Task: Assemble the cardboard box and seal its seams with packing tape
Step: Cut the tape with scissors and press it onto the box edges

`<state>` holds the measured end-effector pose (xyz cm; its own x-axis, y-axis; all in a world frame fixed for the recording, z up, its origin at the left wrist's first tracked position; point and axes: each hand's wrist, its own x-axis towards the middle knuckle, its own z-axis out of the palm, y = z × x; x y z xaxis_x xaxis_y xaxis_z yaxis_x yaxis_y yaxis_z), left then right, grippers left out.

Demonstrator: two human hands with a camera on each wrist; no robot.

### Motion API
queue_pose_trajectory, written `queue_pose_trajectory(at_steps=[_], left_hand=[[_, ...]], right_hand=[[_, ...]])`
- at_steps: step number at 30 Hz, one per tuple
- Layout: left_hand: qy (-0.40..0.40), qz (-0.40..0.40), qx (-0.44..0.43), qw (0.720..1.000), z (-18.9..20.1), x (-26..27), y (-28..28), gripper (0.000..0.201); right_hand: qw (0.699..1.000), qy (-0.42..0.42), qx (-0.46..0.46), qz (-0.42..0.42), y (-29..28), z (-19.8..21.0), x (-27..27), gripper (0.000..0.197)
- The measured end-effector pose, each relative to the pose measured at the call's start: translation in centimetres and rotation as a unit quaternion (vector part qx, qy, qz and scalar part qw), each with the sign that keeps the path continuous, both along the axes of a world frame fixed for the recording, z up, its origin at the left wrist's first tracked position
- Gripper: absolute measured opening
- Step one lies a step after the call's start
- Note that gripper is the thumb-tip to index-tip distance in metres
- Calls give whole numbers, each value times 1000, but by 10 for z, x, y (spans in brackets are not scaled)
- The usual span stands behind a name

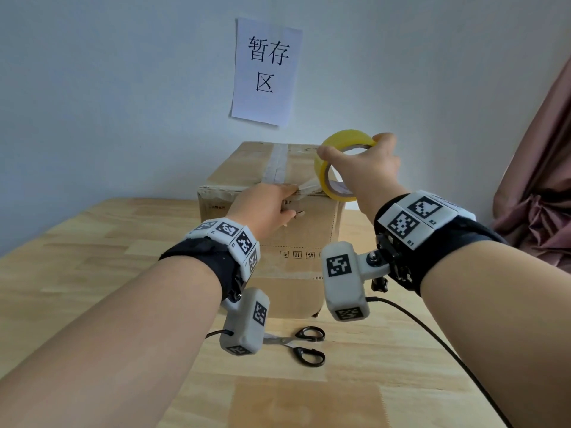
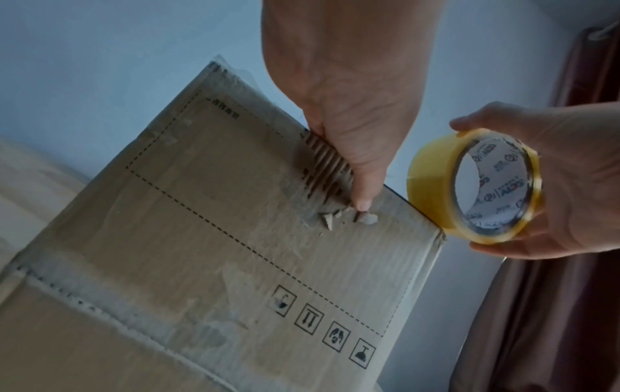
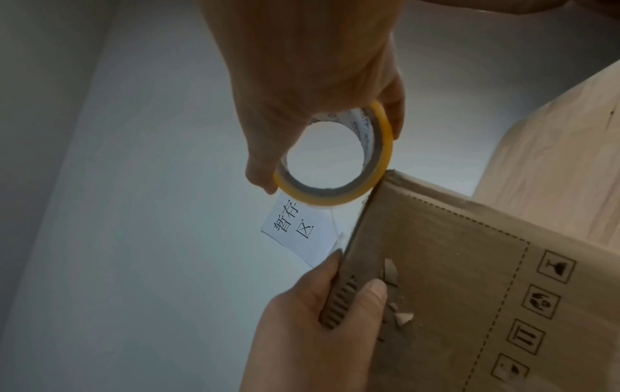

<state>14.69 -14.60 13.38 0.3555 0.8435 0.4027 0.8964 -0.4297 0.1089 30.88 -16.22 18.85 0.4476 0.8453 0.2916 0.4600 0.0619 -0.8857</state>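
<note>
A brown cardboard box [image 1: 309, 233] stands on the wooden table [image 1: 92, 273] against the wall, with clear tape along its top centre seam. My left hand [image 1: 272, 205] pinches the box's near top edge, fingers on top and thumb [image 2: 365, 191] on the front face beside torn cardboard. My right hand [image 1: 367, 168] grips a yellow packing tape roll [image 1: 321, 168] just off the box's near right top corner. A stretched strip of tape [image 1: 309, 185] runs from the roll to my left fingers. In the right wrist view the tape roll [image 3: 385, 148] touches the corner of the box [image 3: 469, 291].
Black-handled scissors [image 1: 299, 344] lie on the table in front of the box. A paper sign [image 1: 265, 72] hangs on the wall behind it. A pink curtain [image 1: 540, 180] hangs at the right. A black cable [image 1: 432, 335] trails from my right wrist.
</note>
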Motion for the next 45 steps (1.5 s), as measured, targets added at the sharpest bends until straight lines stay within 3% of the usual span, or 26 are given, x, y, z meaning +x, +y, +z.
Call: queue_pose_trajectory(at_steps=[10, 15, 19, 26, 35, 45], left_hand=[[4, 12, 0, 1000, 2, 4, -1, 39], [35, 11, 18, 999, -1, 9, -1, 49], [81, 28, 43, 995, -4, 12, 1, 55], [73, 16, -12, 997, 4, 21, 8, 51], [26, -23, -43, 998, 6, 13, 1, 56], [7, -29, -20, 999, 0, 13, -3, 45]], right_hand=[[1000, -1, -1, -11, 2, -9, 9, 89], [1000, -12, -5, -1, 0, -8, 8, 91], [999, 45, 14, 13, -1, -6, 11, 76], [984, 170, -35, 26, 1, -10, 9, 97], [994, 105, 13, -3, -6, 2, 0, 85], [994, 95, -28, -56, -16, -14, 33, 84]])
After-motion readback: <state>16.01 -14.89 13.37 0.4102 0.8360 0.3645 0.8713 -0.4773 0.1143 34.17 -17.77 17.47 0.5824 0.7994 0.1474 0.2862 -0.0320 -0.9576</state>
